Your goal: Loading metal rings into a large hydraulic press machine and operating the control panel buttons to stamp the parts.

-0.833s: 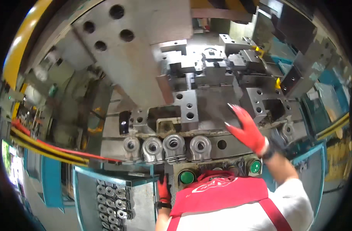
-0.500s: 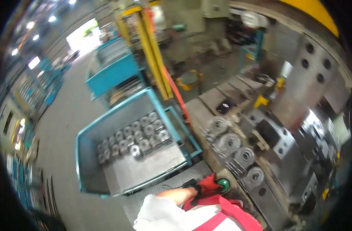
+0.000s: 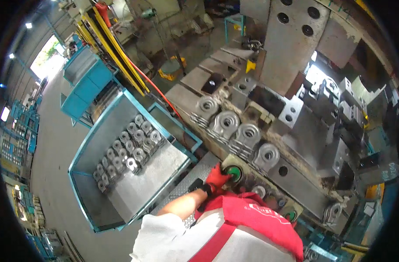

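My left hand (image 3: 217,178), in a red glove with a dark band at the wrist, is at a green push button (image 3: 234,174) on the press's front panel. Its fingers look apart, with nothing held in them. Out of sight is my right hand; the red apron (image 3: 260,212) fills that area. A second green button (image 3: 290,215) shows to the right of the apron. Stacks of ring-ended metal parts (image 3: 247,135) stand in a row on the press bed's edge, just beyond my left hand.
A blue-rimmed metal bin (image 3: 79,174) at left holds rows of similar parts. Behind it stands another blue bin (image 3: 88,87). The press die (image 3: 291,109) lies beyond the stacks, under a thick steel block (image 3: 291,43). Yellow posts (image 3: 116,50) and an orange hose rise at the back.
My view has turned to the right, so the bins and press sit farther left. The left hand stays at the green button. The second green button has come into sight.
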